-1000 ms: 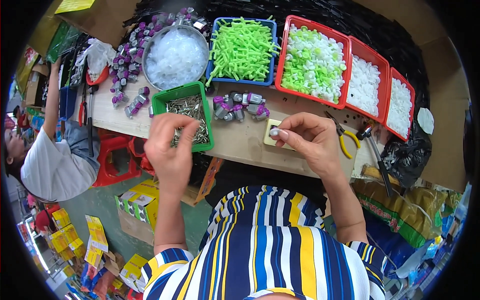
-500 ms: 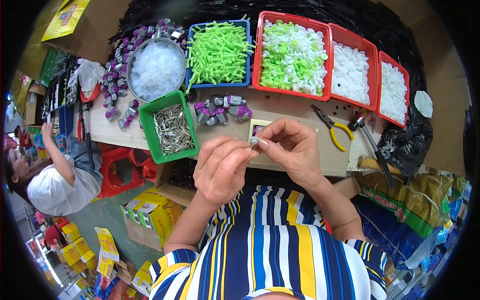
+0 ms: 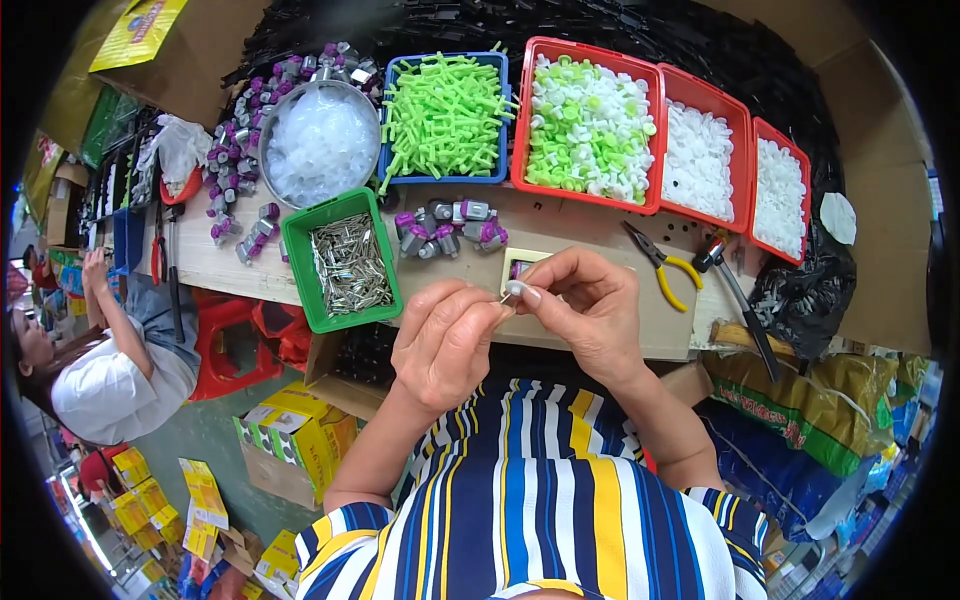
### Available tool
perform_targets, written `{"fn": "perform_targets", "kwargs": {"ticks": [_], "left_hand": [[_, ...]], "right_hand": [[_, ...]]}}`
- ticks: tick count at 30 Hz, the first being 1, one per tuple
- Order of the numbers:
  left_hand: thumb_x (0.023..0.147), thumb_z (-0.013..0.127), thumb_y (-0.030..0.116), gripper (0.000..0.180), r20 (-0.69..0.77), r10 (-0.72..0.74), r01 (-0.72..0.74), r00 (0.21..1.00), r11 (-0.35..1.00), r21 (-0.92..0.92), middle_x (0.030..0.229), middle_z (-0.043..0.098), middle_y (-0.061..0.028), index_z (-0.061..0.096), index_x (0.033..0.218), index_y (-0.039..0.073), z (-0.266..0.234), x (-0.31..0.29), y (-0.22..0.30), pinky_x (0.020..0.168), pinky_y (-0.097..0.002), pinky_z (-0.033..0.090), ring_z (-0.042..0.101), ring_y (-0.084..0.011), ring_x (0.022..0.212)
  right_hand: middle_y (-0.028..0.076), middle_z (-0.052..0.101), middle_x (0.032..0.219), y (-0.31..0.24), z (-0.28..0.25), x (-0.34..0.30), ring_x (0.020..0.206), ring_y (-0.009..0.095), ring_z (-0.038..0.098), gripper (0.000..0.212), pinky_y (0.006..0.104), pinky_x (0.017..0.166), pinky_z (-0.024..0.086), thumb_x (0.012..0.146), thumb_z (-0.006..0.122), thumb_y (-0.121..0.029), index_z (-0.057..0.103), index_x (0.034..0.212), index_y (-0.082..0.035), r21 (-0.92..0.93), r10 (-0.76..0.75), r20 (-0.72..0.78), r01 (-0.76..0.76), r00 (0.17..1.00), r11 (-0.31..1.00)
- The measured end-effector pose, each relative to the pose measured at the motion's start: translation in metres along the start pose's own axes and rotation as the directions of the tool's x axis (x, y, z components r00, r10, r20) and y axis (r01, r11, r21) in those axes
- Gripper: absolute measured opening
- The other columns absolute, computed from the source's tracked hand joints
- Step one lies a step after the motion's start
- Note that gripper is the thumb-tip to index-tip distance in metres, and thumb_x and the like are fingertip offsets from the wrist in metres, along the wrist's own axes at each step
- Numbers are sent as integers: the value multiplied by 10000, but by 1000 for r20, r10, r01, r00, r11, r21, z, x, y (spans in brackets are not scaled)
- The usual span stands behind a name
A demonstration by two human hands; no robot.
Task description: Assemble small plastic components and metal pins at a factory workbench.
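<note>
Both hands meet above the front of the table. My left hand [image 3: 440, 345] pinches a thin metal pin [image 3: 506, 298], most of it covered by the fingertips. Between thumb and forefinger, my right hand [image 3: 595, 315] grips a small white plastic cap [image 3: 516, 287]. Pin and cap touch or nearly touch; I cannot tell whether one sits inside the other. Just behind the fingers lies a cream fixture [image 3: 522, 256] with a purple part in it, partly hidden by my right hand. A green bin [image 3: 292, 262] of metal pins stands left of my left hand.
Grey-and-purple motor-like parts [image 3: 446, 228] lie behind the hands. Farther back are a round metal bowl [image 3: 268, 150], a blue bin [image 3: 445, 180] of green sticks and red bins [image 3: 590, 198] of small caps. Yellow-handled pliers [image 3: 665, 270] and a hammer [image 3: 745, 305] lie right. A co-worker [image 3: 115, 385] sits left.
The view has shifted slightly. My fingertips have parted a little, so more of the metal pin shows beside the white cap. At the left, the co-worker's arms have shifted.
</note>
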State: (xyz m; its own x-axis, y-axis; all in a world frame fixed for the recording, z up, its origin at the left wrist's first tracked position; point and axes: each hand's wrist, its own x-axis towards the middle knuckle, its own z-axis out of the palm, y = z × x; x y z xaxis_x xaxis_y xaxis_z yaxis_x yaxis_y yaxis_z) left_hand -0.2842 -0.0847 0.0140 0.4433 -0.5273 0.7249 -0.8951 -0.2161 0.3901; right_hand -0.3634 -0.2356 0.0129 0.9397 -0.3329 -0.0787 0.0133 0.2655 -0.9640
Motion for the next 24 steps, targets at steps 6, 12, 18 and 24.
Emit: {"fn": "perform_targets", "kwargs": {"ticks": [6,12,18,24], "left_hand": [[776,747,-7,181,-17,-4,3,1000,1000,-28,860,656,-89,631,914,11,0,0,4,688,-323,538,638,-263,796],[780,749,2,185,-14,24,-24,1000,1000,5,857,654,-86,629,921,9,3,0,5,688,-322,537,637,-265,795],[784,753,4,191,-30,18,-17,999,999,31,850,652,-90,623,923,8,10,-1,5,688,-327,535,636,-267,798],[768,768,-3,222,-56,-14,15,998,1000,16,853,655,-92,620,933,9,17,-4,5,691,-340,537,638,-282,806]], "right_hand": [[103,681,920,-1,0,-3,820,123,654,64,254,761,540,875,652,52,637,938,53,-18,-9,-29,8,1000,1000],[108,680,923,0,-2,-5,820,132,655,74,259,771,537,870,655,55,642,943,55,-64,-37,-10,36,999,997],[119,686,906,-4,2,-10,839,147,652,68,259,764,516,834,661,76,651,898,56,-374,-312,-22,282,950,883],[120,688,899,-1,6,-11,857,154,651,78,265,773,509,814,667,88,658,885,58,-283,-272,-70,242,960,928]]}}
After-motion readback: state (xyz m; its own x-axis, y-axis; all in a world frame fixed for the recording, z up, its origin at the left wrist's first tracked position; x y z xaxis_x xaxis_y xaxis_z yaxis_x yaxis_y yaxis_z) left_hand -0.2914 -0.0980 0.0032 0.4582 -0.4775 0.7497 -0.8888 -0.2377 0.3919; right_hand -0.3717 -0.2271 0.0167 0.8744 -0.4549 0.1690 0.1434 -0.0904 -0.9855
